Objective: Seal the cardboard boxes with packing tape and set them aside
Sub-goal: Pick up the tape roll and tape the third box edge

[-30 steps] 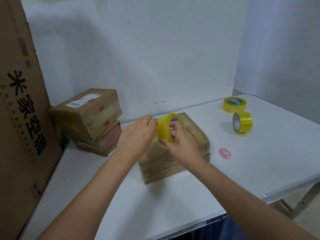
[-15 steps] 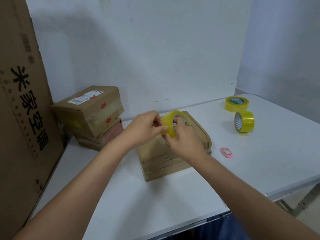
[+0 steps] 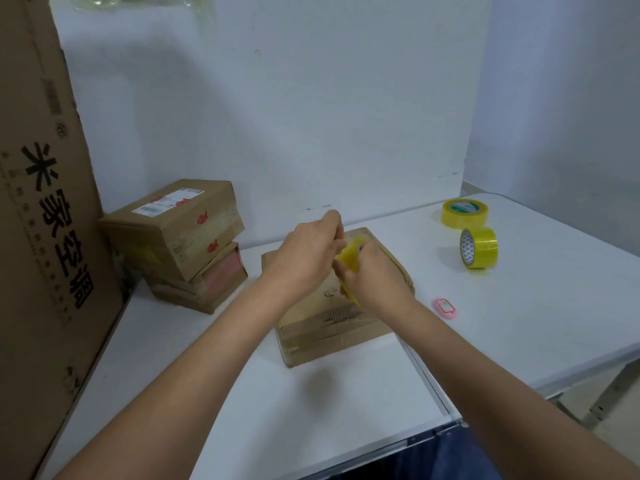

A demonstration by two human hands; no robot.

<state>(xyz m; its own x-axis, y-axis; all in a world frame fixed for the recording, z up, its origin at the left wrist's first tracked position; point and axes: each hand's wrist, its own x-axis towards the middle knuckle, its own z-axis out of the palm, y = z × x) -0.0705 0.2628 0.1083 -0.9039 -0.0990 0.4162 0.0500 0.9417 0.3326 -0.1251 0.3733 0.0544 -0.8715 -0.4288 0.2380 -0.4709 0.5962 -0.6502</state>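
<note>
Both hands met over the flat cardboard box on the white worktop: the right hand gripped a yellow tape roll, the left hand pinched at its edge. Two spare rolls sat farther right, stacked boxes behind left.

Soft, even light is being cast from above, and a faint shadow is being thrown on the worktop beneath the arms. The hands are being smeared by motion blur. Edges are being bowed by wide-angle distortion.

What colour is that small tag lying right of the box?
Pink, with a white centre; the head view shows it.
</note>
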